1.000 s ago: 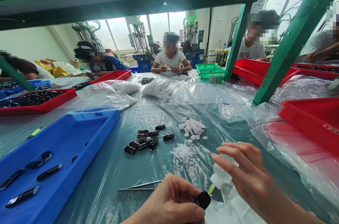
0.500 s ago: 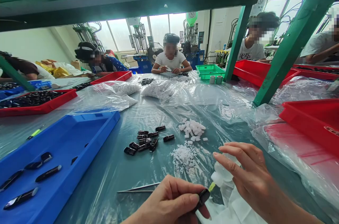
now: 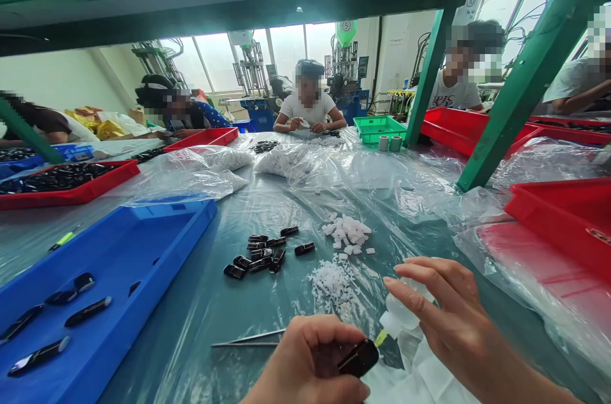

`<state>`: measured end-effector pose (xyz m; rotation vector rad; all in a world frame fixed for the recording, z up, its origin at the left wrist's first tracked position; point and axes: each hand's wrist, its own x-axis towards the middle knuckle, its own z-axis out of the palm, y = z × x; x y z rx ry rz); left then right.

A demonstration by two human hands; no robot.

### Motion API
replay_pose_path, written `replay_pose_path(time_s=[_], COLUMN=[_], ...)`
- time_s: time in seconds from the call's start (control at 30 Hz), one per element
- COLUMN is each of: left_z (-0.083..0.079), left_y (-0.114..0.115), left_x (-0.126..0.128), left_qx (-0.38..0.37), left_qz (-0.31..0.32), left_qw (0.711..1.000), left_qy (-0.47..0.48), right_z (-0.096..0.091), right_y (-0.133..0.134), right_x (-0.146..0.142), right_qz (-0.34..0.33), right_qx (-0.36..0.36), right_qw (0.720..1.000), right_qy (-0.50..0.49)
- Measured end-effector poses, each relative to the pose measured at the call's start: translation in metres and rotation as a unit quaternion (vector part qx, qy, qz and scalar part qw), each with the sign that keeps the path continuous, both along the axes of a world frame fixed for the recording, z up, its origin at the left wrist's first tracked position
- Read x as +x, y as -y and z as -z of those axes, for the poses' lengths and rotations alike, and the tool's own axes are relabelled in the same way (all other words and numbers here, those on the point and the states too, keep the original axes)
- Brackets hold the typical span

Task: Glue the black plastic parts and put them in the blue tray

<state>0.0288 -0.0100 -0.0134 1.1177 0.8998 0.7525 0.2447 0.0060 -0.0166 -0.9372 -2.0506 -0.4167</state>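
Observation:
My left hand (image 3: 310, 359) is closed around a small glossy black casing (image 3: 359, 358), pinched between thumb and fingers. At the casing's upper right end is the yellow needle tip of a translucent squeeze bottle (image 3: 392, 322); whether they touch I cannot tell. My right hand (image 3: 458, 321) holds this bottle tilted to the left, its index and middle fingers stretched out over it, the thumb hidden. Below the bottle lies a crumpled white cloth or tissue (image 3: 434, 372). Metal tweezers (image 3: 248, 340) rest left of my left hand, partly covered by it.
Several black casings (image 3: 261, 254) lie mid-table beside piles of white pieces (image 3: 351, 232) and small white bits (image 3: 331, 283). On the left is a blue tray (image 3: 157, 226) with black parts; red trays (image 3: 563, 207) stand right. Green posts (image 3: 525, 73) rise ahead. Co-workers (image 3: 308, 108) sit opposite.
My left hand has shifted slightly right and turned the black casing, so more of its broad face shows. My right hand and the bottle have hardly moved.

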Motion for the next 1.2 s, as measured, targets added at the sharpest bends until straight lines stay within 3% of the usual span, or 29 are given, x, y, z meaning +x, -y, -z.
replay_pose_path(time_s=[0.23,0.47,0.97,1.2], left_z=[-0.003,-0.011,-0.004,-0.006], left_y=[-0.001,0.000,0.001,-0.001], left_x=[0.000,0.000,-0.002,-0.004], left_qx=[0.158,0.167,0.180,0.243], left_qz=[-0.021,-0.009,-0.007,0.010], left_qw=[0.981,0.974,0.979,0.956], left_qy=[-0.113,-0.153,-0.097,-0.162], right_z=[0.003,-0.001,-0.002,-0.003], right_y=[0.001,0.001,0.000,0.000], right_x=[0.000,-0.001,-0.001,0.000], right_qz=[0.000,0.004,-0.011,-0.014], right_qx=[-0.007,0.006,0.009,0.008], right_qw=[1.000,1.000,1.000,1.000], right_qy=[-0.011,-0.004,-0.013,-0.012])
